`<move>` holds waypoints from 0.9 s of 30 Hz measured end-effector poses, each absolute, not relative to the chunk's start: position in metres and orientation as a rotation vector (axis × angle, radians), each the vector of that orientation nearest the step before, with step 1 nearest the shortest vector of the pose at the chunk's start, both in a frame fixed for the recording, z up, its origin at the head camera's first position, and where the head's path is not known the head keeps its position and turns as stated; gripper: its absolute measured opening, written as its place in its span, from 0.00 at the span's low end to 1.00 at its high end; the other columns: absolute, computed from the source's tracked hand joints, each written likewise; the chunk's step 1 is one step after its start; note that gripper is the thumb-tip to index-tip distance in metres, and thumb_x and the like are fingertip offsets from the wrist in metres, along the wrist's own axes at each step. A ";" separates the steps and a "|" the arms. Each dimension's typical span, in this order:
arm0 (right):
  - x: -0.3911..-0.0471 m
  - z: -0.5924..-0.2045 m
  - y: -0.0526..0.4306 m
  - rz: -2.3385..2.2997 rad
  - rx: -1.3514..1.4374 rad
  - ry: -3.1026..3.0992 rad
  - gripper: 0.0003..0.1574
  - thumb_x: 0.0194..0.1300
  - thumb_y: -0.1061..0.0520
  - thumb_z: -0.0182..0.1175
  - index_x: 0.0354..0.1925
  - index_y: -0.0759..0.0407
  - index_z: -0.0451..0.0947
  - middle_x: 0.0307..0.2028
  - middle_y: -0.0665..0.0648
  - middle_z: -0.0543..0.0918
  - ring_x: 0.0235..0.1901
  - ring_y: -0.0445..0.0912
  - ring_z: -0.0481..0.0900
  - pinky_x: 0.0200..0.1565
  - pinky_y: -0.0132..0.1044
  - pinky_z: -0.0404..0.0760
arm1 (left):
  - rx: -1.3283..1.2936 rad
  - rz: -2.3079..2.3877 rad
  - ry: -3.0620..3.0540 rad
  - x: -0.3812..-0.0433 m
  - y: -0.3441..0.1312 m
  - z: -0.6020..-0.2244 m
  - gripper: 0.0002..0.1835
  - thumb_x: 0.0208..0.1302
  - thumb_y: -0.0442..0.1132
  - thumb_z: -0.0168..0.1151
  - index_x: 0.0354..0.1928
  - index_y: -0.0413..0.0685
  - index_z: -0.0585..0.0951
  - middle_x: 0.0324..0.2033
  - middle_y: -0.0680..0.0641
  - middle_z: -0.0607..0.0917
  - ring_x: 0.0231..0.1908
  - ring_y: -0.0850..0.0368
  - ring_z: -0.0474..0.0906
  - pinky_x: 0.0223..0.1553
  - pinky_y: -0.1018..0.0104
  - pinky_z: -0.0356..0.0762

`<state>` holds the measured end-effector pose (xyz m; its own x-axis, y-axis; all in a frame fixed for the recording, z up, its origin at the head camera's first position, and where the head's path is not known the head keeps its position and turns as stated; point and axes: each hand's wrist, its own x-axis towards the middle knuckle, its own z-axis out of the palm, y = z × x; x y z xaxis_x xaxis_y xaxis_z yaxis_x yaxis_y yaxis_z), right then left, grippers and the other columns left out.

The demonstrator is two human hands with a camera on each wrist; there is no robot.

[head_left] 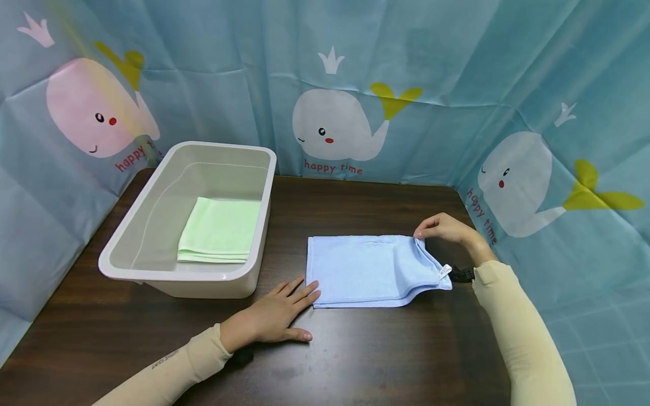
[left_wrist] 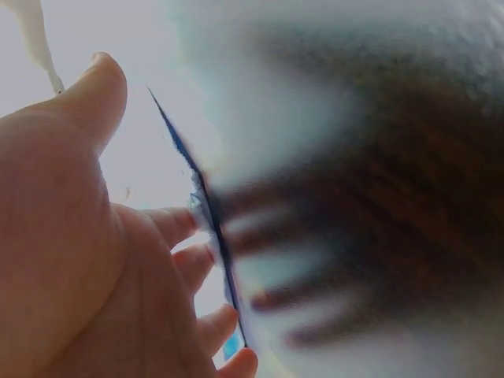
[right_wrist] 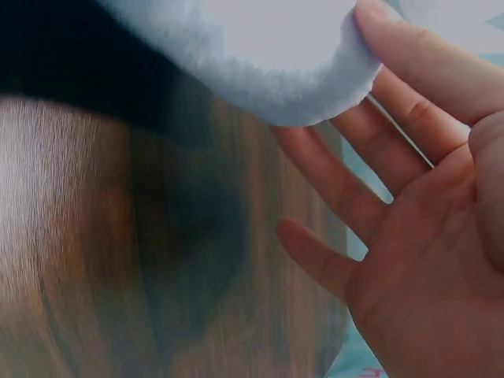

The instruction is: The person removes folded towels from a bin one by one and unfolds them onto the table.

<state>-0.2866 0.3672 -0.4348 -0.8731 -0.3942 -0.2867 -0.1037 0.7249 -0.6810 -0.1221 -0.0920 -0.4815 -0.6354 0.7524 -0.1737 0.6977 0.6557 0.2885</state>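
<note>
A light blue towel (head_left: 355, 270), folded into a rectangle, lies on the dark wooden table (head_left: 376, 355). Its right end is lifted and bent, with a small white tag (head_left: 445, 271) at the lower right corner. My right hand (head_left: 447, 231) pinches the upper right corner between thumb and fingers; the right wrist view shows the towel's edge (right_wrist: 315, 102) between them. My left hand (head_left: 279, 313) lies with fingers spread, fingertips at the towel's lower left edge. In the left wrist view the fingers (left_wrist: 213, 331) reach the table's glossy surface.
A grey plastic tub (head_left: 259, 225) stands at the left of the table, close to my left hand. Inside it lies a folded light green towel (head_left: 220, 228). A blue curtain (head_left: 437, 51) with whale prints hangs behind the table and along its sides.
</note>
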 end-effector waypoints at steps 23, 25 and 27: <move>-0.285 -0.457 0.380 -0.836 -0.177 2.635 0.11 0.60 0.51 0.64 0.38 0.55 0.86 0.40 0.56 0.87 0.42 0.47 0.79 0.53 0.49 0.76 | 1.155 0.298 2.598 -0.123 -0.091 -0.482 0.46 0.59 0.69 0.50 0.74 0.55 0.52 0.75 0.51 0.50 0.75 0.42 0.41 0.71 0.43 0.49; -0.285 -0.457 0.380 -0.833 -0.184 2.651 0.11 0.59 0.51 0.64 0.38 0.54 0.85 0.41 0.56 0.87 0.43 0.47 0.79 0.52 0.48 0.76 | 1.160 0.292 2.607 -0.123 -0.091 -0.482 0.46 0.59 0.69 0.50 0.73 0.54 0.53 0.75 0.50 0.50 0.75 0.42 0.41 0.71 0.43 0.50; -0.282 -0.457 0.380 -0.833 -0.194 2.669 0.11 0.60 0.51 0.64 0.39 0.54 0.85 0.43 0.57 0.86 0.45 0.48 0.78 0.51 0.46 0.77 | 1.164 0.290 2.616 -0.123 -0.091 -0.483 0.46 0.59 0.69 0.50 0.73 0.54 0.54 0.75 0.50 0.51 0.75 0.42 0.42 0.71 0.43 0.50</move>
